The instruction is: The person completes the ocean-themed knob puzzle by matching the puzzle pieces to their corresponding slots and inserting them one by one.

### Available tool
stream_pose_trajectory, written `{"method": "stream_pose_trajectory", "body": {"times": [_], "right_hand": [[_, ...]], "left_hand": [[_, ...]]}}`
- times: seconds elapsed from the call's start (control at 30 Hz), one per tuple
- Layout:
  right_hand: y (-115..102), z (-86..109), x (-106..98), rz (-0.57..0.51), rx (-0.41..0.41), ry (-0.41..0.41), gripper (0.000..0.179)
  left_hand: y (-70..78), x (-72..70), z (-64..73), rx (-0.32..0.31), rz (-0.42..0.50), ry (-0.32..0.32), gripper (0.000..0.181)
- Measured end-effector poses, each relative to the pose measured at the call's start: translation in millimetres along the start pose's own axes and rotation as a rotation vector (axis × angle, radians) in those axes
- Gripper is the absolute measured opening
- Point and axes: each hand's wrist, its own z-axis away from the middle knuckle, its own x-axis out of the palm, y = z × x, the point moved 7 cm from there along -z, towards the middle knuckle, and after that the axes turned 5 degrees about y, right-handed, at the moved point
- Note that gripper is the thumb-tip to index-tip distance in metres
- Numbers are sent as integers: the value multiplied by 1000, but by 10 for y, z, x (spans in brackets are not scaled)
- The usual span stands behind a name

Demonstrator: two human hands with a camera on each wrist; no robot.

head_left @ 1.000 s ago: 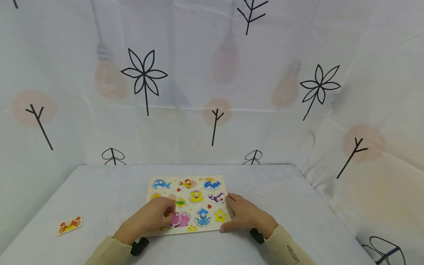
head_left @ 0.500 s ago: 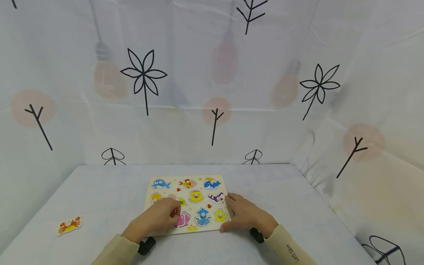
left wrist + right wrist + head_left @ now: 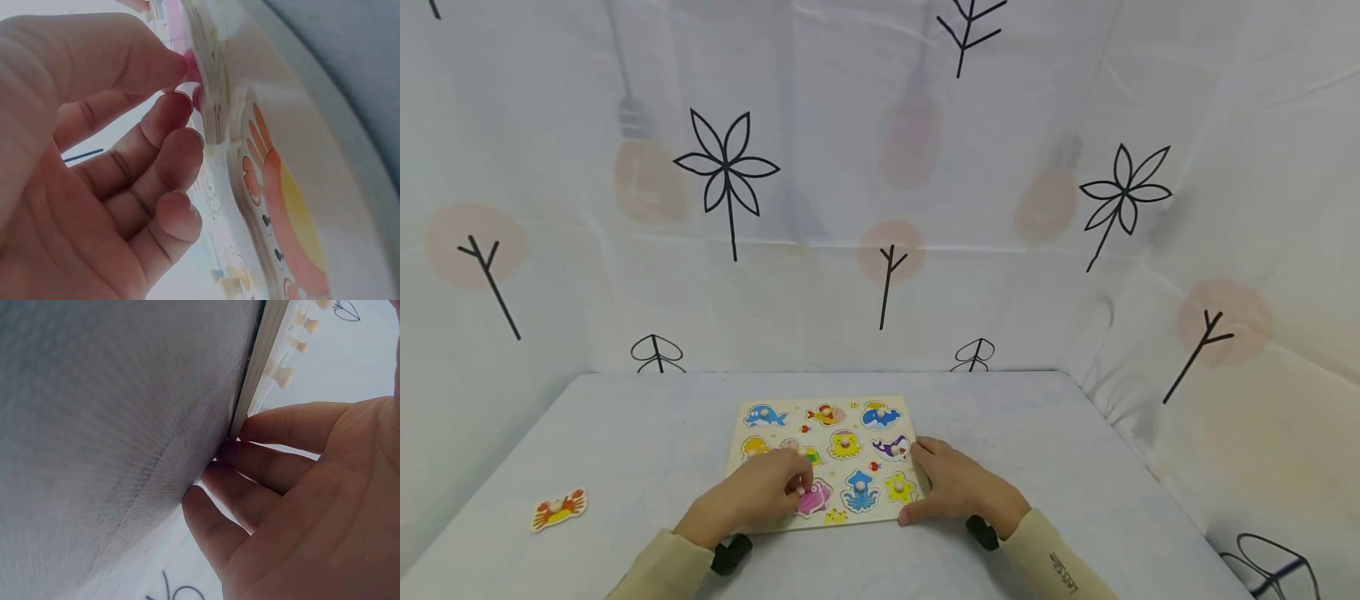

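Observation:
A wooden knob puzzle board with sea-animal pieces lies on the table. My left hand is over its front left part. Its thumb and forefinger pinch a pink fish puzzle piece, seen edge-on in the left wrist view, where the pink piece sits slightly above the board's face. Below it there shows an orange crab picture on the board. My right hand rests against the board's right edge, fingertips touching table and side; in the right wrist view the fingers are only slightly bent.
A loose crab puzzle piece lies on the table at the left, apart from the board. Other knobbed pieces, such as a blue squid and a yellow star, sit in the board. A patterned white cloth hangs behind.
My left hand has moved slightly to the right with the pink fish piece, which now lies over or in its place on the board. The right hand has stayed still.

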Motion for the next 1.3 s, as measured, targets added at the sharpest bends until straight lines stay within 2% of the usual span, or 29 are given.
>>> {"method": "stream_pose_trajectory", "body": {"times": [0.13, 0.4, 0.7, 1.3], "right_hand": [[-1, 3, -2, -2, 2, 1, 115], [10, -5, 11, 2, 0, 3, 115], [26, -19, 21, 9, 10, -3, 116], [17, -4, 6, 0, 9, 0, 116]], "left_hand": [[6, 0, -4, 3, 2, 7, 12], [73, 12, -29, 85, 6, 46, 9], [77, 21, -42, 43, -8, 32, 10], [56, 68, -58, 71, -16, 44, 11]]}}
